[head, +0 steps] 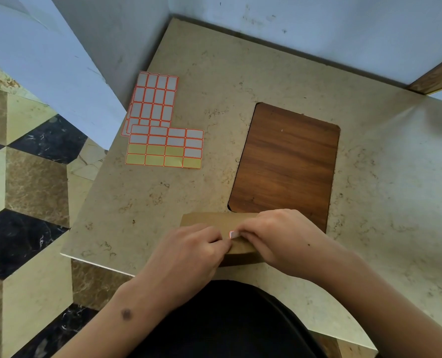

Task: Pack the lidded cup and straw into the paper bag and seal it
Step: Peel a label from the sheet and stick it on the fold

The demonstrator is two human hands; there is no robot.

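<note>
Paper bag [201, 220] on marble table [240, 73].

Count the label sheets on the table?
2 at least. One upright sheet lies at the table's far left near the wall; a second, turned sideways with some labels peeled off, overlaps its near end. An edge under the upright one hints at more, stacked.

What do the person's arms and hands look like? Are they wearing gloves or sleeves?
No gloves and no sleeves: both forearms are bare down to the picture's edge. The left hand and right hand show no rings, watch or bracelet. There is a small dark round mark on the left forearm. The fingers are bare too.
</note>
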